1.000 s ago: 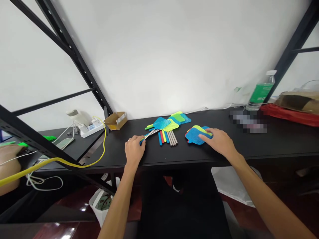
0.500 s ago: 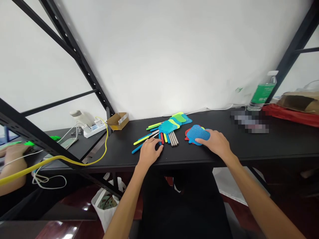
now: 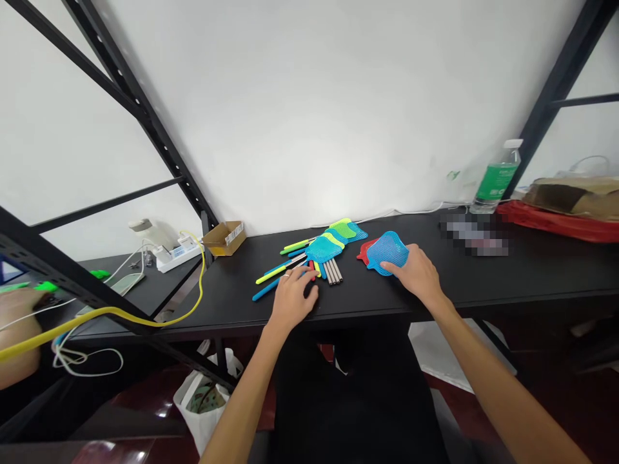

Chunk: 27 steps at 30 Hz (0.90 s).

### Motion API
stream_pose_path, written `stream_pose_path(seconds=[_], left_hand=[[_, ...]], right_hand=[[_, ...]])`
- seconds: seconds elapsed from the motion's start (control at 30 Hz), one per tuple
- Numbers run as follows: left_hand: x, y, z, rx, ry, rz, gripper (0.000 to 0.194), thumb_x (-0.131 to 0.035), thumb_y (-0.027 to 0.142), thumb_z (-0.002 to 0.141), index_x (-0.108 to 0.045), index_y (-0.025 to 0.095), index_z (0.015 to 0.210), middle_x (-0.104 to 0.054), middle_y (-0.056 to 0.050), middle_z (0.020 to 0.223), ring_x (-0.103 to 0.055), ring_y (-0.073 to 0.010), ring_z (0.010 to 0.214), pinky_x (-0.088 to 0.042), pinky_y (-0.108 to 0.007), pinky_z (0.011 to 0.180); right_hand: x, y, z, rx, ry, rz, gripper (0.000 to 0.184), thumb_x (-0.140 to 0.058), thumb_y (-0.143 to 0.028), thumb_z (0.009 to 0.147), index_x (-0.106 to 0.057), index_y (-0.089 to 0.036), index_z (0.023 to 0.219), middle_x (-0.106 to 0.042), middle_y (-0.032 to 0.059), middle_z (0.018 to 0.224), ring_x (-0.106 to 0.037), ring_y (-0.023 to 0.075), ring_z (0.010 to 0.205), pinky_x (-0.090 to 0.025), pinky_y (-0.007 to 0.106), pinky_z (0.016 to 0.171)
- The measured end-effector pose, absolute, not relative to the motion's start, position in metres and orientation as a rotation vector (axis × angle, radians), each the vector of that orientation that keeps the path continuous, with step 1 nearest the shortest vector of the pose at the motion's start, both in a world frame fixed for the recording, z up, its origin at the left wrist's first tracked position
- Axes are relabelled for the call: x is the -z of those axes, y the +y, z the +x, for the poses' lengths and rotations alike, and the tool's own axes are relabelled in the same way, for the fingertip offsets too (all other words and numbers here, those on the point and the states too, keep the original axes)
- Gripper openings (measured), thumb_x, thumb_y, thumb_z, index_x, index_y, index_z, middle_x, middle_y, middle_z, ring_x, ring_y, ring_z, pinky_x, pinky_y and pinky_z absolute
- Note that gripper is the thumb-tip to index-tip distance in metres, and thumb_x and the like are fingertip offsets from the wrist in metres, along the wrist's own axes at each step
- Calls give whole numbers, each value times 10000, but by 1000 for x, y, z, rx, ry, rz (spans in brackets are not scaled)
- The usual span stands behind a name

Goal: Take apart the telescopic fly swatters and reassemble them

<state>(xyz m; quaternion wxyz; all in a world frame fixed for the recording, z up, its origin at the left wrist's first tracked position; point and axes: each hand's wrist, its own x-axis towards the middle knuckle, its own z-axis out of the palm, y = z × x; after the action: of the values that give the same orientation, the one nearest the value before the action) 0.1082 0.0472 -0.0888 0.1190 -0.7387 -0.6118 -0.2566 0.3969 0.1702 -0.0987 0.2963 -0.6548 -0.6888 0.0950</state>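
Several plastic fly swatters lie in a fan on the black table (image 3: 483, 283). Their heads overlap: a blue mesh head (image 3: 323, 249) over a yellow-green one (image 3: 334, 238), with a green one (image 3: 344, 227) behind. My left hand (image 3: 293, 298) lies curled over the swatter handles, on a blue handle (image 3: 267, 290) near several bare metal rods (image 3: 333, 270). My right hand (image 3: 416, 274) has its fingers on a separate blue mesh swatter head (image 3: 387, 252), which is tilted. A red swatter head (image 3: 365, 252) shows beneath it.
A cardboard box (image 3: 225, 238) and a white power strip (image 3: 176, 254) sit to the far left, with a yellow cable (image 3: 198, 290) looping down. A green-labelled water bottle (image 3: 497, 177) and a red item (image 3: 556, 222) stand at the right. A person's arm (image 3: 14, 335) shows far left.
My left hand has moved right across the handles, which now lie fanned out. The blue head under my right hand has turned and tilted upward, showing more of the red head.
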Motion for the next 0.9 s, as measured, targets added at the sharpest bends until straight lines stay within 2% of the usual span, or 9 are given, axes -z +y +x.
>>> stream_pose_path(seconds=[0.1,0.23,0.37,0.47,0.57,0.67,0.8,0.9], left_hand=[[91,44,120,646,-1724,-2302,437,-539,391,945,-560,304,1373,-540,-47,1455,-486,-297,1312,-390,-454,1043],[92,43,127,611,-1774,-2312,427,-520,425,957,-580,308,1363,-554,-39,1453,-447,-304,1357,-363,-471,1064],[90,45,126,674,-1802,-2299,340,-541,381,949,-656,286,1255,-619,-46,1367,-513,-276,1279,-407,-427,1012],[88,45,125,748,-1786,-2307,228,-566,320,938,-705,261,1108,-677,-39,1251,-573,-248,1167,-423,-403,978],[87,43,126,810,-1761,-2325,138,-586,280,926,-702,244,990,-697,-33,1139,-598,-224,1068,-426,-382,952],[87,41,128,829,-1726,-2313,82,-633,301,895,-676,231,900,-661,-43,1126,-584,-225,1041,-426,-366,905],[89,40,130,821,-1799,-2122,171,-655,373,871,-634,207,841,-627,-55,985,-569,-225,942,-412,-351,843],[91,41,132,760,-1890,-2008,283,-653,419,855,-580,200,691,-594,-39,798,-554,-216,833,-389,-347,799]], right_hand=[[99,171,397,-262,-1822,-1736,578,-647,-609,787,-504,-176,1143,-628,155,1106,-626,341,1001,-435,363,695],[98,170,396,-267,-1816,-1733,590,-644,-614,782,-506,-177,1153,-620,151,1114,-621,338,1003,-433,362,696],[100,169,399,-247,-1879,-1665,553,-633,-614,789,-525,-186,1121,-628,131,1071,-619,326,978,-422,354,690],[103,170,402,-249,-1897,-1606,468,-622,-598,803,-556,-191,1024,-637,117,1006,-623,302,909,-411,344,676],[104,172,403,-292,-1892,-1542,379,-607,-563,823,-587,-195,912,-645,102,925,-623,278,841,-404,333,665],[103,171,402,-344,-1862,-1497,344,-611,-532,822,-598,-188,843,-651,94,851,-617,261,780,-394,321,636],[102,169,401,-388,-1836,-1419,338,-628,-528,803,-601,-191,784,-651,65,760,-590,227,676,-368,309,594],[103,168,401,-440,-1825,-1372,372,-625,-556,804,-576,-204,694,-621,38,659,-556,205,601,-348,306,567]])
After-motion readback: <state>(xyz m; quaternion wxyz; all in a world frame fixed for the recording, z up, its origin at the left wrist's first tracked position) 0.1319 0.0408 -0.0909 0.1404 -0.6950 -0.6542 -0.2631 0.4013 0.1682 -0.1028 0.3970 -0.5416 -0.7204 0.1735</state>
